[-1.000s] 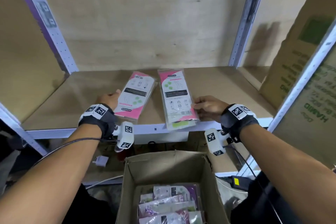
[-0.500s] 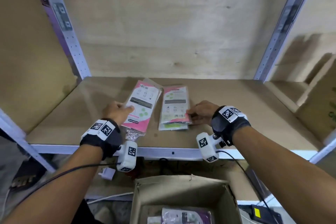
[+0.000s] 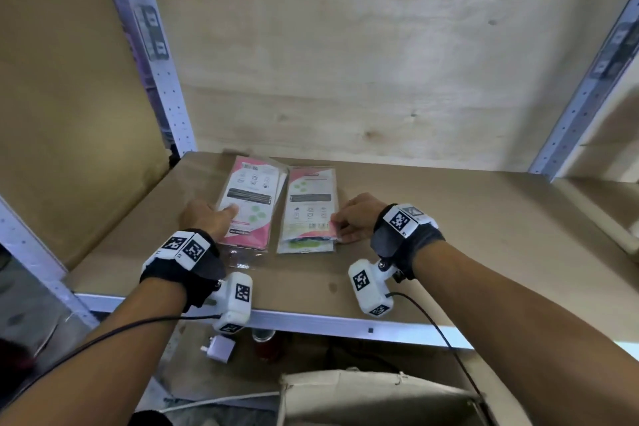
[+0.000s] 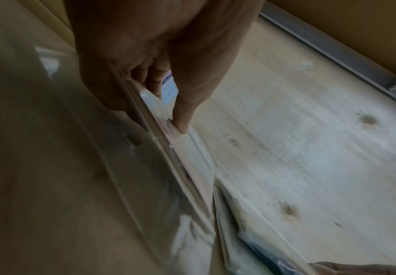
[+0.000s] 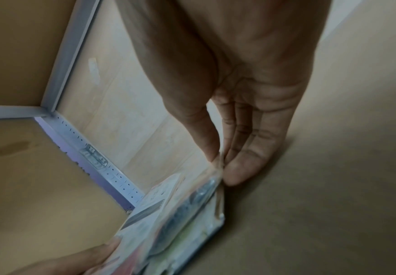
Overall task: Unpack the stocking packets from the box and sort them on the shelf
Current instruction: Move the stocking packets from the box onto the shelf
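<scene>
Both stacks now lie deeper on the shelf than a second ago, when they overhung its front edge and the right one poked out past the metal lip; they have been slid back toward the plywood rear wall and sit side by side in the left half of the board; on the left, the left hand holds the left stack of stocking packets at its left edge, thumb laid flat on top and fingers curled at the side, so the grip reads as a light pinch; its clear hang-tab trails toward the front edge; just beside it, edges almost touching, lies the right stack of stocking packets, squarer to the shelf than before; the right hand pinches its near right corner, thumb on the plastic, fingers pressed together beneath; below the front edge only the rim of the cardboard box shows, contents hidden from here; I'd judge this pair nearly placed, with letting go and another reach into the box to follow.
</scene>
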Demonstrator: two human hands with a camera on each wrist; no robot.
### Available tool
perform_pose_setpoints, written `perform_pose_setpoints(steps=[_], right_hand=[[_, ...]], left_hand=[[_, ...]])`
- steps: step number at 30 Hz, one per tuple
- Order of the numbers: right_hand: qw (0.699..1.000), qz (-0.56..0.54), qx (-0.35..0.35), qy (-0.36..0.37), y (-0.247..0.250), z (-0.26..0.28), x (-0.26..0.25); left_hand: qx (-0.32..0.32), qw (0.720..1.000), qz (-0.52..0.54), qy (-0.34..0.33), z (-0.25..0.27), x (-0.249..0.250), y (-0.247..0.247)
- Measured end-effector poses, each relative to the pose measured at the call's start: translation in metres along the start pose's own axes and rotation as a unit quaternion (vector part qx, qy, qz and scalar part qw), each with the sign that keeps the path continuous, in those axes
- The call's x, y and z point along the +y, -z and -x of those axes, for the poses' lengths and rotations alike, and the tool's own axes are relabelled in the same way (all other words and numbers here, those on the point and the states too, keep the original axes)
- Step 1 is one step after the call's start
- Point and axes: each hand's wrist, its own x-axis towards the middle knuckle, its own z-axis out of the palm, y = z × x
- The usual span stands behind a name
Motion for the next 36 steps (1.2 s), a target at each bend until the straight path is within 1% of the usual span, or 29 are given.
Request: perform_pose_setpoints(steps=[4,8,12,15,19,22,24,26,29,33,36], right_hand=[[1.000,-0.001,-0.015,0.002,-0.009,0.000,-0.007],[1.000,-0.009,-0.007,0.010,-0.013,-0.004,-0.012],[1.000,0.003,-0.006,0.020,-0.035,-0.019,-0.030],[0.999,0.025,-0.006,0.026,-0.050,-0.029,-0.037],[0.999,0.031,0.000,0.029,-0.059,-0.038,-0.038],[0.998,0.041,-0.008,0.037,-0.060,-0.038,-0.037],[0.997,0.057,-0.009,0.050,-0.057,-0.033,-0.035],[0.997,0.032,-0.011,0.064,-0.049,-0.023,-0.030],[0.995,0.029,-0.024,0.090,-0.034,-0.002,-0.018],[0.989,0.052,-0.063,0.125,-0.011,0.045,-0.002],[0.986,0.060,-0.065,0.144,0.010,0.089,0.018]], left_hand=[[0.019,1.000,0.000,0.007,-0.001,-0.007,0.001],[0.030,0.999,-0.011,-0.001,0.000,-0.004,0.001],[0.037,0.999,-0.023,0.001,-0.024,-0.009,0.009],[0.029,0.999,-0.024,0.002,-0.042,-0.014,0.013],[0.025,0.999,-0.031,-0.028,-0.059,-0.020,0.016],[0.005,0.999,-0.046,-0.022,-0.064,-0.023,0.020],[-0.012,0.998,-0.053,-0.037,-0.061,-0.023,0.023],[-0.018,0.996,-0.070,-0.058,-0.052,-0.020,0.027],[0.008,0.992,-0.092,-0.083,-0.023,-0.011,0.035],[-0.002,0.991,-0.005,-0.137,0.035,0.008,0.035],[0.021,0.985,0.025,-0.172,0.087,0.019,0.031]])
